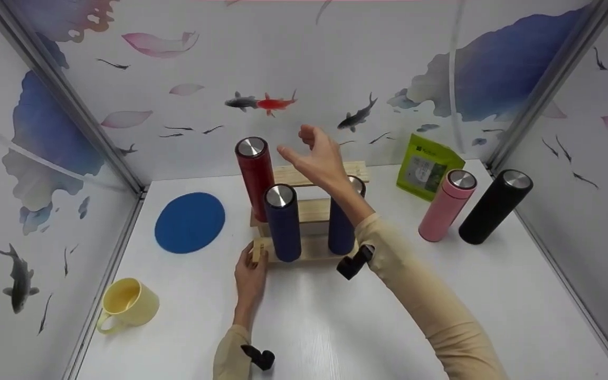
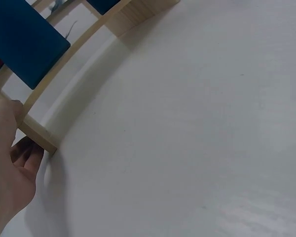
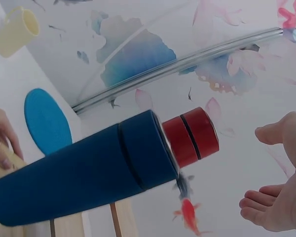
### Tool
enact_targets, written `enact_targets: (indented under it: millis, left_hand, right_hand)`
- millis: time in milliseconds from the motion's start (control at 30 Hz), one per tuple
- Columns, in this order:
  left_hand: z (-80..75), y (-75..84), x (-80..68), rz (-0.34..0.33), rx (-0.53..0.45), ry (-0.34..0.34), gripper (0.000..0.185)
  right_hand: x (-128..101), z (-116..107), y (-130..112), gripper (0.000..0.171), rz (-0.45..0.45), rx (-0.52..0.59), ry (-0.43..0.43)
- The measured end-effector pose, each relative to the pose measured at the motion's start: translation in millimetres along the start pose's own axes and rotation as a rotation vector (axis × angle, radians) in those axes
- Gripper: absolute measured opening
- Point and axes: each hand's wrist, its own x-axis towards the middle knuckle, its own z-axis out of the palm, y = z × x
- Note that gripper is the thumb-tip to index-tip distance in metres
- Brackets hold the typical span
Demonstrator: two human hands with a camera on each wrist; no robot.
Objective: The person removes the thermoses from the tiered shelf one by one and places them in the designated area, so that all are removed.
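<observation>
A stepped wooden rack [image 1: 314, 210] stands on the table, with a red flask [image 1: 256, 182] upright at its left on a higher step. Two blue flasks stand on its lowest step, a left one [image 1: 285, 227] and a right one [image 1: 340, 232] partly hidden by my right forearm. My left hand [image 1: 251, 277] grips the rack's front left end; the left wrist view shows thumb and fingers on either side of the wood. Raised over the rack, to the right of the red flask, my right hand [image 1: 321, 158] holds nothing, its thumb and fingers spread apart.
On the left lie a round blue mat [image 1: 190, 222] and a yellow mug [image 1: 140, 303]. To the right stand a green pouch [image 1: 425, 166], a pink flask [image 1: 444, 211] and a black flask [image 1: 494, 208]. Printed panels [image 1: 262, 58] wall the table at the back and sides.
</observation>
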Motion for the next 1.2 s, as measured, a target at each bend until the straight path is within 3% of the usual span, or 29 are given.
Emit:
enact_targets:
  millis: [367, 833, 1200]
  left_hand:
    - [0.1, -2.0, -0.7, 0.007, 0.002, -0.002, 0.053]
    - [0.2, 0.2, 1.5, 0.029, -0.009, 0.015, 0.055]
    - [1.1, -1.8, 2.9, 0.041, 0.026, 0.024, 0.052]
  right_hand:
    - [8.4, 31.4, -7.0, 0.076, 0.038, 0.039, -0.053]
    - [11.9, 59.4, 3.3, 0.086, -0.001, 0.032, -0.130]
    - [13.5, 74.3, 3.7, 0.072, -0.025, -0.017, -0.121]
